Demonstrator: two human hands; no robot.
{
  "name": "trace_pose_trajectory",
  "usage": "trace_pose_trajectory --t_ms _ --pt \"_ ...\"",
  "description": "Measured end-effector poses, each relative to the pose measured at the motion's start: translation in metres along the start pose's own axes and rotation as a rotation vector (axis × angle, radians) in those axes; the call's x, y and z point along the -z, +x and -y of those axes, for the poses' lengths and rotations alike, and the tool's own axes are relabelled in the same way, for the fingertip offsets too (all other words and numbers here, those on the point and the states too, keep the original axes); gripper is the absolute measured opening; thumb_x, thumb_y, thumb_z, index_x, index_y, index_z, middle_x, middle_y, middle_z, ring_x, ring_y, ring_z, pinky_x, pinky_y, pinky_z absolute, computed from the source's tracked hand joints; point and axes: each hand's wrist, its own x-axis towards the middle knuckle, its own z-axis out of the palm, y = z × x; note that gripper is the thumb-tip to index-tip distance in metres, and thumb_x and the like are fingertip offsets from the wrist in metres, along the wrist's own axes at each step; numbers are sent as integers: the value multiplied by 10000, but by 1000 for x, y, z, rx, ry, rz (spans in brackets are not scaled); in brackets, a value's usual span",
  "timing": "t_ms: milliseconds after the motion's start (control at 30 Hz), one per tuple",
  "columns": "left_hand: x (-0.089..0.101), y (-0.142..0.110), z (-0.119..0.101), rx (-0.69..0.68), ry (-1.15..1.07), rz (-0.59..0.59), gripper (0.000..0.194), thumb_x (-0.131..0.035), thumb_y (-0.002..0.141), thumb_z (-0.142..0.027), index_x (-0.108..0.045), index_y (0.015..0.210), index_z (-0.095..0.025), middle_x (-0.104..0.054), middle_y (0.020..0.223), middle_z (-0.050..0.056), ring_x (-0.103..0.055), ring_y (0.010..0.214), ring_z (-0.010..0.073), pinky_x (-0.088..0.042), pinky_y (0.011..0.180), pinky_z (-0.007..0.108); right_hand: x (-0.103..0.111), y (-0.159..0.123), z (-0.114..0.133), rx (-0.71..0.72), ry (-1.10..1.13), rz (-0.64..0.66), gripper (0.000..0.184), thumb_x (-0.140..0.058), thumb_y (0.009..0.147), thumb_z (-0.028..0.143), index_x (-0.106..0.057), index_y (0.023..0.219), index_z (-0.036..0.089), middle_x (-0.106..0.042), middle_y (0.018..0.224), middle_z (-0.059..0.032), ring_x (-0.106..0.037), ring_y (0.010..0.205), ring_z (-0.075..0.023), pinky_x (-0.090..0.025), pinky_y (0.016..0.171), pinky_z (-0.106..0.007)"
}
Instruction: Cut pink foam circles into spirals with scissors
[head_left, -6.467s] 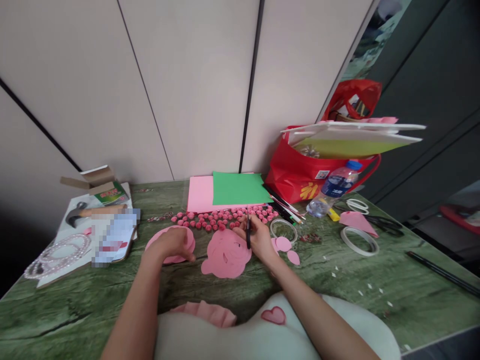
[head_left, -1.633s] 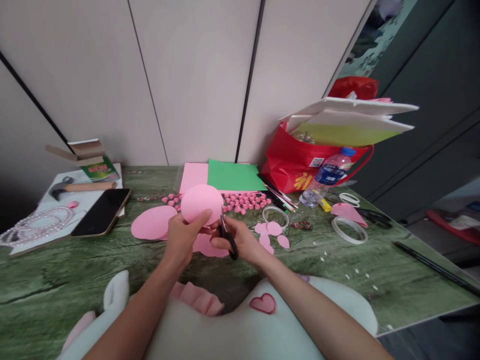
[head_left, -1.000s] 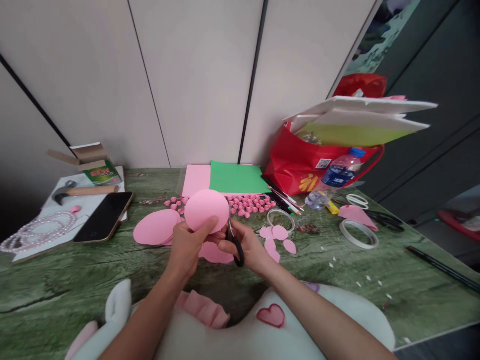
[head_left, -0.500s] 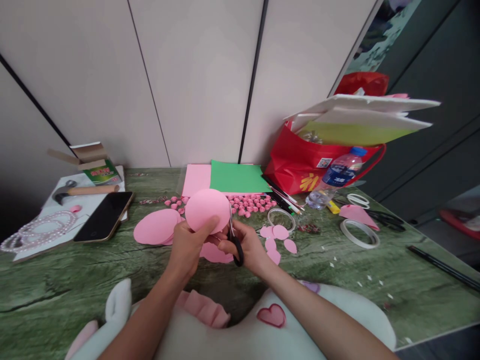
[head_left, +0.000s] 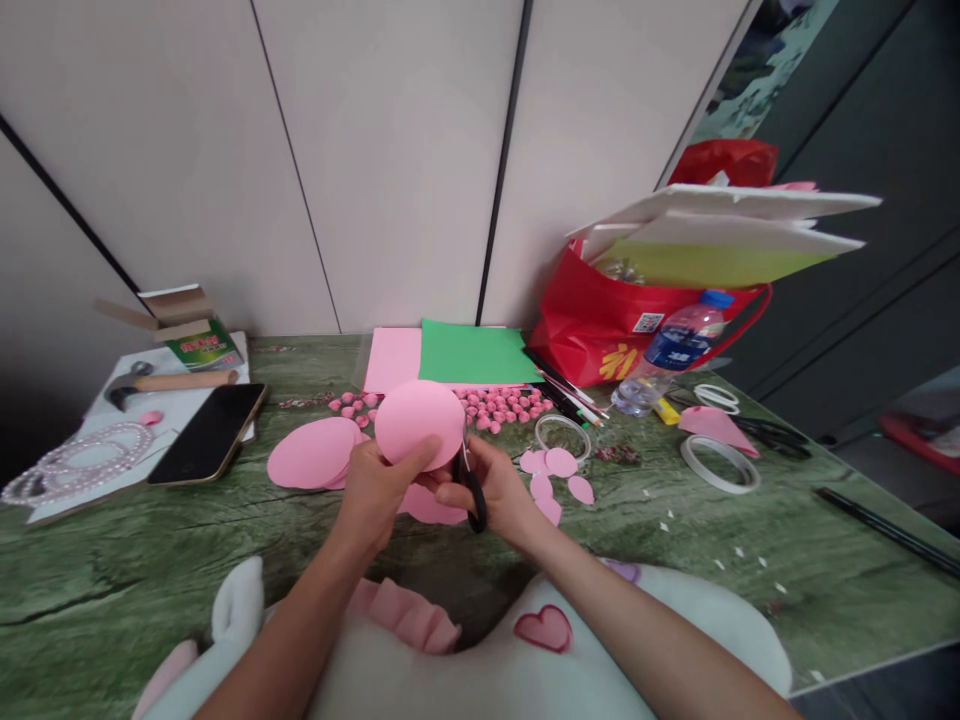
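Reads as mid-cut to me. Left hand pinches the pink paper disc above the table; right hand grips scissors, blades at the disc's 3 o'clock edge. Disc outline looks round — can't tell if any trimming is left. Clocked from the disc: oval cutouts done at 9, small petal cutouts done at 4, another pink cutout at 6, partly hidden by the hands. Pink sheet at 11, green sheet at 1 — visible parts look uncut.

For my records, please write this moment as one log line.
left hand: holds pink paper circle; right hand: holds scissors at circle's edge; nearby: pink balls, phone, hammer
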Motion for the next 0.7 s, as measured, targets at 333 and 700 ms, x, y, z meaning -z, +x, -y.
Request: trace_pose_trajectory --t_ms 333,700 --pt "2 1 4 -21 -11 -7 139 -642 599 -232 -648 595 -93 -639 506 58 -574 453 167 -481 472 270 1 -1 -2 7 50 3 368 -733 496 327 -470 703 174 -395 593 54 -370 529 -75 -336 494 -199" --pt "1 1 2 7 -130 14 119 -651 586 -200 -632 585 -82 -631 519 60 -549 438 140 -462 451 258 3 -1 -3 -51 10 -39 361 -735 483 316 -444 637 167 -425 530 64 -369 439 -48 -307 405 -170"
